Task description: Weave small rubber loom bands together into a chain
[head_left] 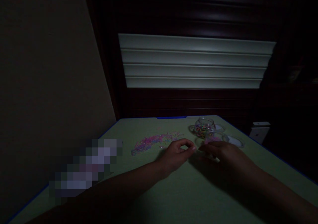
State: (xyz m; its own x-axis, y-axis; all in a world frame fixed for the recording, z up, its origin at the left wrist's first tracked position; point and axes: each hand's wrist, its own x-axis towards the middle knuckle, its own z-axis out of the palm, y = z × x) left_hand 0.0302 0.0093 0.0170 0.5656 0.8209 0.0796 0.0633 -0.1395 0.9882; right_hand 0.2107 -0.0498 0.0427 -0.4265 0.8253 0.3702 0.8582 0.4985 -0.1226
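Note:
My left hand (175, 153) is over the table, thumb and forefinger tips pressed together in a ring. Whatever they pinch is too small and dark to make out. Close to its right, my right hand (225, 154) has its fingers bent and drawn together towards the left fingertips. I cannot make out what it holds. Left of my left hand lies a loose spread of small pink, purple and blue bands (151, 141). Beyond my hands stands a clear jar (205, 128) of multicoloured bands. A second clear container (220, 137) with pink pieces is partly hidden by my right hand.
Round clear lids (236, 141) lie right of the containers. A pixelated pale item (89, 166) rests along the left side of the green table (169, 197). Dark wooden panelling with pale slats (196, 63) stands behind, and a white box (258, 134) sits beyond the right edge.

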